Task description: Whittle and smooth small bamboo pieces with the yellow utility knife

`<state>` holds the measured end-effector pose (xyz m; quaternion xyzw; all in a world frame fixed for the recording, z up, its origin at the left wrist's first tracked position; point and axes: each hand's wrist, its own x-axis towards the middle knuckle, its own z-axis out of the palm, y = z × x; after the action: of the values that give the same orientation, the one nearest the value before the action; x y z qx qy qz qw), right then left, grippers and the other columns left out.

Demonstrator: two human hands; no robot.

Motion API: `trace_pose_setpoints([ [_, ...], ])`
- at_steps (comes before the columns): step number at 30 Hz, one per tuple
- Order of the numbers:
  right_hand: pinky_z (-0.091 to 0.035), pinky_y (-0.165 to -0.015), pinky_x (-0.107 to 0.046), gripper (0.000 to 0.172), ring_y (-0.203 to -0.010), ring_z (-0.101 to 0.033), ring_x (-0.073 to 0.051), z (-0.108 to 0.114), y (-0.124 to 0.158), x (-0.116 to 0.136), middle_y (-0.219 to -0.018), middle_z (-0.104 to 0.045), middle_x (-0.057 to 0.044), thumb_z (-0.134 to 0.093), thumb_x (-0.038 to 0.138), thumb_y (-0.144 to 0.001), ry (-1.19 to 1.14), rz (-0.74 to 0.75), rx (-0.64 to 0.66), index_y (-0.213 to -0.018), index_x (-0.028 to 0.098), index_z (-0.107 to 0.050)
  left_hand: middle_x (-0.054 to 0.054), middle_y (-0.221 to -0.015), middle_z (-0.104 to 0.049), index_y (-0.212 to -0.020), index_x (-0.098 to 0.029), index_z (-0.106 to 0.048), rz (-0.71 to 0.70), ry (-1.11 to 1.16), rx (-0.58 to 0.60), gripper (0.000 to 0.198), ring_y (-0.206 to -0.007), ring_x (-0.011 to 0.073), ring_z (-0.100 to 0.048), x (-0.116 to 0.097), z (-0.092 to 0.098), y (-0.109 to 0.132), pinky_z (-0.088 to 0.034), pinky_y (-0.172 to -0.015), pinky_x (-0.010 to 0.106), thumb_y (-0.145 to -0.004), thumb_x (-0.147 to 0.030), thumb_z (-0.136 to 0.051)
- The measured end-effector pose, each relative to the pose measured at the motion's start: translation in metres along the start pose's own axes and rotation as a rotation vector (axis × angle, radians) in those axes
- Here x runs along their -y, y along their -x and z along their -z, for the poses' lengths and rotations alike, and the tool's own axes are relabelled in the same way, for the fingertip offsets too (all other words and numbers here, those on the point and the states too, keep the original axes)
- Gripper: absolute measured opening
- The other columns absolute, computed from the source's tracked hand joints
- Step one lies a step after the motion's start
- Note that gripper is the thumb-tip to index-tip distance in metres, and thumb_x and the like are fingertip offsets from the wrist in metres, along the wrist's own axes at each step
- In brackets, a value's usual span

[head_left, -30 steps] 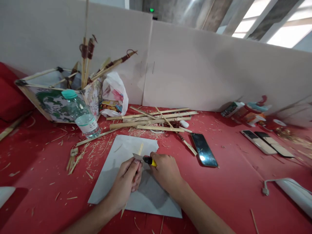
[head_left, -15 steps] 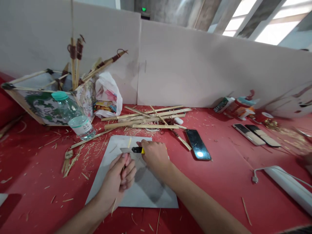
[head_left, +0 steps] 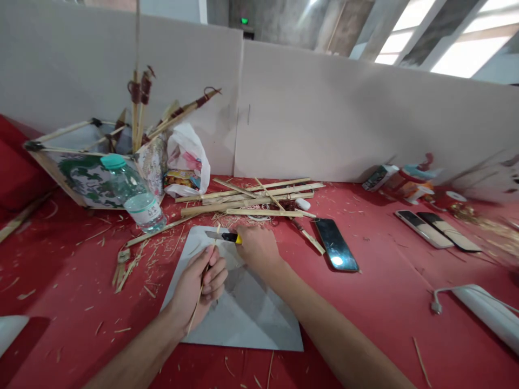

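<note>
My left hand point(head_left: 205, 281) is closed around a thin bamboo strip point(head_left: 195, 310). The strip's pale tip sticks out above my thumb, and its tail runs down past my wrist. In my right hand point(head_left: 257, 246) is a yellow and black utility knife point(head_left: 232, 237), its blade pointing left. The blade lies across the strip's upper end, just above my left thumb; whether it bites into the wood I cannot tell. Both hands are over a grey-white sheet point(head_left: 259, 329) on the red table point(head_left: 365, 324). My right fingers hide most of the knife handle.
Behind the sheet lies a pile of bamboo strips point(head_left: 247, 205) among shavings. A water bottle point(head_left: 141, 202) and a frame box point(head_left: 77, 178) holding sticks stand at left, beside a plastic bag point(head_left: 188, 162). To the right are a phone point(head_left: 335, 246) and a white power strip point(head_left: 486, 308).
The knife and my right hand have moved up and away from my left thumb, along the strip. My left hand still grips the strip. The whole view has shifted slightly.
</note>
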<state>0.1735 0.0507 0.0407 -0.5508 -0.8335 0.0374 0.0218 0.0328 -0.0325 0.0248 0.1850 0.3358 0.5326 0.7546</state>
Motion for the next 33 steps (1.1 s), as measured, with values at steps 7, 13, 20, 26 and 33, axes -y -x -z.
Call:
trace_pose_setpoints([
  [7,-0.037,-0.061,-0.029,0.055,-0.076,-0.067,-0.023,0.032,0.014,0.001,-0.084,-0.073,-0.008,-0.035,0.064,-0.099,-0.080,0.166,0.017,-0.094,0.019,-0.066,-0.009,-0.047,-0.038,-0.072,-0.019,-0.048,-0.191,-0.197,-0.138,0.039,-0.036,0.0043,-0.026,0.006,0.011,-0.011,-0.023,-0.034,0.015,-0.086,-0.049,-0.068],
  [13,-0.027,-0.057,-0.030,0.045,-0.072,-0.064,-0.019,0.040,0.019,-0.001,-0.084,-0.072,-0.005,-0.035,0.053,-0.104,-0.108,0.250,0.005,-0.097,0.018,-0.063,-0.008,-0.047,-0.038,-0.074,-0.019,-0.051,-0.242,-0.321,-0.178,0.042,-0.038,0.0051,-0.030,0.008,0.006,-0.004,-0.027,-0.037,0.016,-0.086,-0.057,-0.064],
  [20,-0.022,-0.055,-0.030,0.049,-0.066,-0.059,-0.017,0.044,0.021,-0.002,-0.077,-0.069,-0.003,-0.036,0.058,-0.102,-0.149,0.236,0.010,-0.086,0.020,-0.062,-0.008,-0.049,-0.038,-0.072,-0.020,-0.048,-0.252,-0.429,-0.210,0.048,-0.040,0.0061,-0.031,0.013,0.010,-0.003,-0.028,-0.039,0.018,-0.086,-0.065,-0.059],
  [26,-0.019,-0.054,-0.030,0.047,-0.062,-0.054,-0.015,0.043,0.021,-0.004,-0.075,-0.067,-0.002,-0.038,0.057,-0.102,-0.159,0.280,0.010,-0.088,0.019,-0.062,-0.007,-0.053,-0.039,-0.073,-0.019,-0.050,-0.260,-0.446,-0.246,0.045,-0.044,0.0057,-0.032,0.016,0.011,0.000,-0.026,-0.040,0.017,-0.086,-0.061,-0.062],
  [33,-0.019,-0.057,-0.031,0.063,-0.068,-0.061,-0.018,0.015,0.013,-0.011,-0.083,-0.072,-0.007,-0.022,0.063,-0.103,-0.091,0.314,-0.040,-0.105,0.015,-0.062,-0.009,-0.046,-0.032,-0.073,-0.020,-0.047,-0.179,-0.248,-0.092,0.041,-0.036,0.0049,-0.023,0.009,-0.001,0.006,-0.023,-0.035,0.016,-0.088,-0.055,-0.063],
])
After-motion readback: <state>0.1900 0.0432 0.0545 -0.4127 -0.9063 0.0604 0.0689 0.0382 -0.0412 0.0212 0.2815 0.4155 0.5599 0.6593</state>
